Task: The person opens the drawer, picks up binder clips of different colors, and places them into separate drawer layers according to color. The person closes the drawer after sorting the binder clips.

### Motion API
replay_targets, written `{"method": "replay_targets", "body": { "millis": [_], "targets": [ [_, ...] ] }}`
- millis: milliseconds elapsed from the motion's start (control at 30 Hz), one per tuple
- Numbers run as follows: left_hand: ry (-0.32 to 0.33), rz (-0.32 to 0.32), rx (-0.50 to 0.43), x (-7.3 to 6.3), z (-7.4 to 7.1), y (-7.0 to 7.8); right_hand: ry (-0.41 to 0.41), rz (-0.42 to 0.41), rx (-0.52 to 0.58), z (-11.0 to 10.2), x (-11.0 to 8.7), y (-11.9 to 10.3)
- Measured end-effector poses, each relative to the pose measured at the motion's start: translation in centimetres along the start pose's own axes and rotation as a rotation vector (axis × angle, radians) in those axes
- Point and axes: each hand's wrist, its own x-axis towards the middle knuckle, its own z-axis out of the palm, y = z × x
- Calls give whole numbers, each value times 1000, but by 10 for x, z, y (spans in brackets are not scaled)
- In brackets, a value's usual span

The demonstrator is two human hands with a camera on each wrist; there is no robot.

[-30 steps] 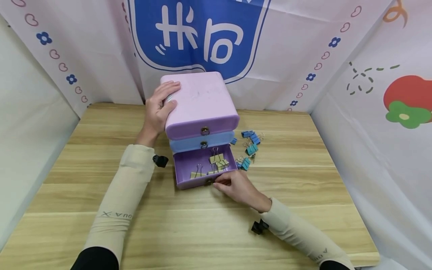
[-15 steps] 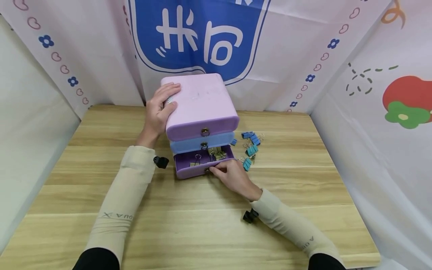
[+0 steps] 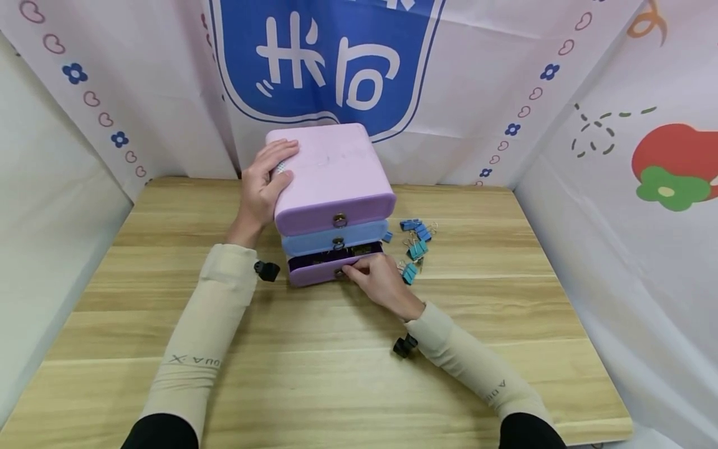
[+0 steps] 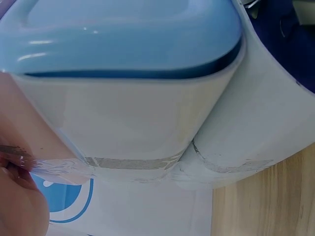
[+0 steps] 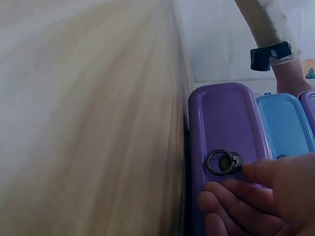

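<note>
At left, a broad strip of wood is seen between the table's (image 3: 129, 268) left edge and the left hand (image 3: 260, 184), which is laid, fingers extended, over the top and left side of the drawer chest (image 3: 333, 168). The chest is set towards the table's back edge, near the hanging cloth (image 3: 477, 75); whether the two touch cannot be told. The blue middle drawer (image 3: 305, 242) is closed; the purple bottom drawer (image 3: 311, 274) is partly open, its inside dark. Its ring knob (image 5: 231, 161) is touched by the thumb of the right hand (image 3: 383, 284), whose fingers are bent beside it; whether it is pinched cannot be told. Just right of the chest, blue and teal binder clips (image 3: 417, 249) are scattered, beyond which wood is seen to the right edge. The pale-grained surface is bounded by a plain panel (image 3: 50, 156) at left, a blue emblem (image 3: 314, 93) behind and a fruit-printed panel (image 3: 594, 212) at right.
</note>
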Motion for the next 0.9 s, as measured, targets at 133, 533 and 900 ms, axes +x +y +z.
{"method": "replay_targets", "body": {
  "millis": [133,533,900],
  "targets": [
    [-7,-13,-5,-3,2,21,13,12,-11,1,6,2],
    [-1,2,11,-3,2,3,29,19,-18,3,21,6],
    [3,12,-1,0,-1,0,38,-3,-9,2,29,7]
  ]
}}
